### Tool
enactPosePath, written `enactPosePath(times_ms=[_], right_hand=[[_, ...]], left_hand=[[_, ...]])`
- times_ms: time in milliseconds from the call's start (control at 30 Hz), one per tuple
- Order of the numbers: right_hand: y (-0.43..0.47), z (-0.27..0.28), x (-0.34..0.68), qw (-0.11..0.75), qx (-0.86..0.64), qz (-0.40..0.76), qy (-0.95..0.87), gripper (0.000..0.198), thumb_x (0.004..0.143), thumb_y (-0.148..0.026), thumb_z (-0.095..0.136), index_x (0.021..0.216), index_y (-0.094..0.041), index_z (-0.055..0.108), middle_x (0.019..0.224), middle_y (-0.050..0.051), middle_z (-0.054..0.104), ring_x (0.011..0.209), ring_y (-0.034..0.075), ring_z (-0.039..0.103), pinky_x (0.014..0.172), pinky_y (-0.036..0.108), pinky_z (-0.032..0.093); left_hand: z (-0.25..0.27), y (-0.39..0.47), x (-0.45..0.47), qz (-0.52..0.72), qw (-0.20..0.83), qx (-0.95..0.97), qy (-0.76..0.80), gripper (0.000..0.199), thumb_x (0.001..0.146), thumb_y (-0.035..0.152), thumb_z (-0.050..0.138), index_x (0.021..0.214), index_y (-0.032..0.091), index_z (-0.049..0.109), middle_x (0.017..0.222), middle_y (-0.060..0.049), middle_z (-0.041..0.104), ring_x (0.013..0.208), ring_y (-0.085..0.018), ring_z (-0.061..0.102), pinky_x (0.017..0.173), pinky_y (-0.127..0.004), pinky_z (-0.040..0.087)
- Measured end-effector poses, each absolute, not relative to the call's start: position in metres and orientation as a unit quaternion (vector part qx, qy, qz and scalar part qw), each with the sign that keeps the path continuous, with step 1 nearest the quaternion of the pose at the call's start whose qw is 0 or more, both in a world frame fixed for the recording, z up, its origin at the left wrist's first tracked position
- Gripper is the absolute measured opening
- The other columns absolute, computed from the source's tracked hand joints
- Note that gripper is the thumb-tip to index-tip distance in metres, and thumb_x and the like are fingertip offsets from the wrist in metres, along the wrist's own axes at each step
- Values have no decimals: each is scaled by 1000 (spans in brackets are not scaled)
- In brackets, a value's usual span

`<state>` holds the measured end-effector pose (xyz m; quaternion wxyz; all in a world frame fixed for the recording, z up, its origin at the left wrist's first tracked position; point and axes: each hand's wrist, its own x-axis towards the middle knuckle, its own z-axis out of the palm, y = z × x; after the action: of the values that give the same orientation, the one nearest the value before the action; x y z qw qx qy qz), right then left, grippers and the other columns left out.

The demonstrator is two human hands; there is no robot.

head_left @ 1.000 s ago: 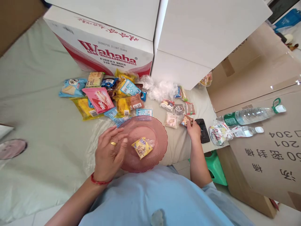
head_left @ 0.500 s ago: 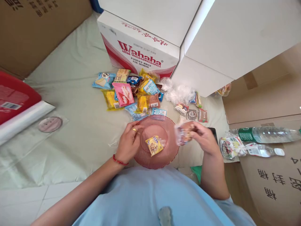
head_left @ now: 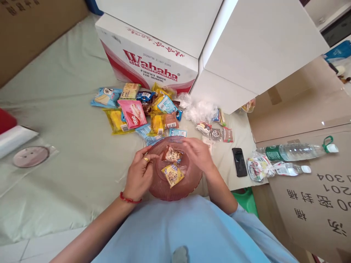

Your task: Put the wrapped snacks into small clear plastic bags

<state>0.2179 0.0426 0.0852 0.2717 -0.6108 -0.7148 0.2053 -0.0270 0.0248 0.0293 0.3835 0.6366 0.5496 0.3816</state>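
Observation:
My left hand [head_left: 139, 173], with a ring and a red cord bracelet, grips the left rim of a pink ribbed plate [head_left: 189, 184]. In the plate lie two snack packets. The yellow snack packet [head_left: 173, 175] is nearer to me, and a clear-and-brown snack packet [head_left: 173, 155] lies just beyond it. Over the plate's right side hovers my right hand [head_left: 200, 155], fingers stretched out and somewhat blurred, beside the farther packet with nothing visible in it. Beyond the plate is a pile of wrapped snacks, among them a pink wafer packet [head_left: 133, 114].
A white Wahaha carton [head_left: 153, 65] backs the snack pile. Crumpled clear plastic [head_left: 200, 109] and small packets lie at its right. Farther right are a black phone [head_left: 239, 162], a large water bottle [head_left: 298, 150] and a smaller bottle [head_left: 290, 169]. A flat round pink disc [head_left: 31, 156] lies left.
My right hand has brought the clear-and-brown snack packet left into the plate and let go of it. The view has shifted right, uncovering the phone. My left hand keeps the rim.

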Motion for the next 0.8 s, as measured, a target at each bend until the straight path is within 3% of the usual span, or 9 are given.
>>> enactPosePath(times_ms=[67,100,233,333,467,633,733,800], right_hand=[[29,85,250,340,-726,129,-583,42,109,-51,39,122,-25,69,113,9,77,104,24,72,92,37,55],[24,82,267,329,-781,95,-522,47,108,-55,36,123,-23,68,111,10,77,102,26,72,90,39,55],[11,60,317,151,-895,100,-408,59,103,-62,35,120,-17,69,110,19,74,104,33,69,89,43,51],[16,44,324,115,-884,151,-427,57,98,-66,39,103,-19,69,100,16,73,94,30,67,82,38,49],[27,33,317,210,-845,206,-447,42,82,-64,61,86,-22,62,78,4,66,73,22,58,70,33,44],[16,50,332,406,-785,272,-382,48,67,-62,78,85,-20,62,71,-3,59,67,16,52,68,30,45],[4,81,337,507,-712,324,-362,46,71,-56,84,93,-21,65,82,-2,66,71,15,58,73,30,48],[-1,101,323,505,-667,374,-400,40,78,-52,84,99,-22,68,88,-1,70,75,15,61,74,29,49]], left_hand=[[28,25,-25,387,392,628,549,28,97,29,49,98,25,76,137,-7,61,133,-26,60,114,-45,51],[28,26,-24,391,393,625,550,28,97,29,49,98,25,76,136,-7,61,133,-26,59,115,-45,50],[29,29,-19,393,389,622,554,27,96,29,49,97,25,76,131,-7,61,132,-26,59,115,-44,50],[31,31,-16,389,390,625,554,27,97,31,49,98,24,75,130,-7,61,131,-25,59,114,-42,51],[35,29,-14,399,387,622,551,28,98,33,49,105,24,75,133,-8,60,132,-25,59,117,-43,48],[35,23,-13,419,379,611,555,28,99,32,50,113,23,73,139,-9,60,134,-25,59,118,-47,47],[35,22,-10,438,377,599,554,32,104,38,46,115,22,71,138,-11,62,134,-24,59,119,-47,46],[35,23,-9,456,378,592,547,37,107,42,41,116,21,70,136,-12,63,135,-23,58,120,-47,46]])
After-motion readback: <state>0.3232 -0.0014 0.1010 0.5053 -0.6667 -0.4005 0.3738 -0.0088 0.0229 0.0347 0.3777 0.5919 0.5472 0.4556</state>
